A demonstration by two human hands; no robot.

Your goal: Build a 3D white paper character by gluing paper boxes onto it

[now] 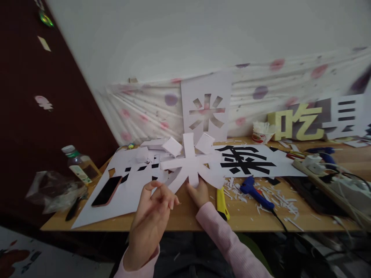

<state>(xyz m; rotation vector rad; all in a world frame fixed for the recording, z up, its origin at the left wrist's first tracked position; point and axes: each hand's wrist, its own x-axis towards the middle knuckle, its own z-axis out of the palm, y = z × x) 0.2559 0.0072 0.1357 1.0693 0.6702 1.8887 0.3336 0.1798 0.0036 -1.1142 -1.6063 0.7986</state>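
A white three-dimensional character (189,162) with several arms stands upright in front of me. At its lower end my right hand (199,194) holds it, fingers closed round the bottom stroke. My left hand (153,216) is raised just to the left of it, palm turned up, fingers curled and apart from one another, with nothing visible in them. Behind the character, a white sheet with a cut-out of the same shape (203,83) leans on the wall covering. Black character pieces (246,160) lie on white paper to the right.
A phone (106,191) and bottle (81,166) are on the left. A yellow cutter (222,204), blue glue gun (257,194) and paper scraps lie at right, near a power strip (327,181). Yellow characters (308,123) and a cup (262,135) stand behind.
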